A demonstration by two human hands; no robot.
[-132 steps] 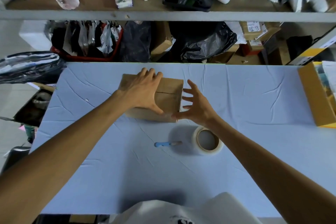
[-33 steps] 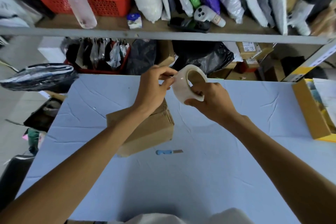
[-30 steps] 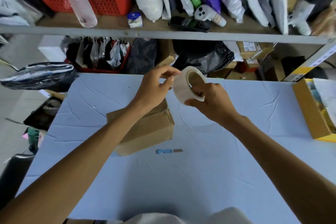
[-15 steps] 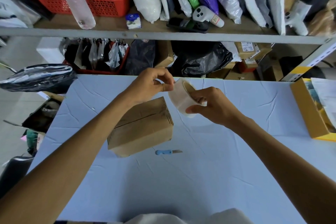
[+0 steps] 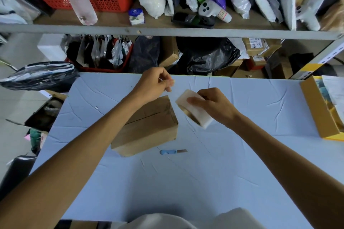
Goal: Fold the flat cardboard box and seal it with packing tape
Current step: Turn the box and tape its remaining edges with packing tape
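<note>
Looking down, we see the right grip [image 5: 210, 107] curled round the packing tape roll [image 5: 195, 111], fingers over its white outer face and the roll tilted so its brown core shows underneath. The roll sits just beside the far right corner of the cardboard box [image 5: 149, 126], apart from it.

The left grip [image 5: 155, 82] hangs past the box's far edge, up and left of the roll. Its thumb and forefinger are pinched together and the other fingers curled. We cannot tell whether a clear strip of tape runs from that pinch to the roll.

The box stands folded on the pale blue worktop [image 5: 214, 182], turned at an angle, its top flaps down and meeting in a seam across the top. The left forearm passes over its left part. A blue-handled knife [image 5: 173, 152] lies on the worktop just in front of the box, blade pointing right.

On the shelf [image 5: 167, 31] behind, a white device [image 5: 214, 10] carries a hand-marked sticker we read as "A2". The printed labels on the small cartons [image 5: 257, 46] under the shelf are too small to read.
</note>
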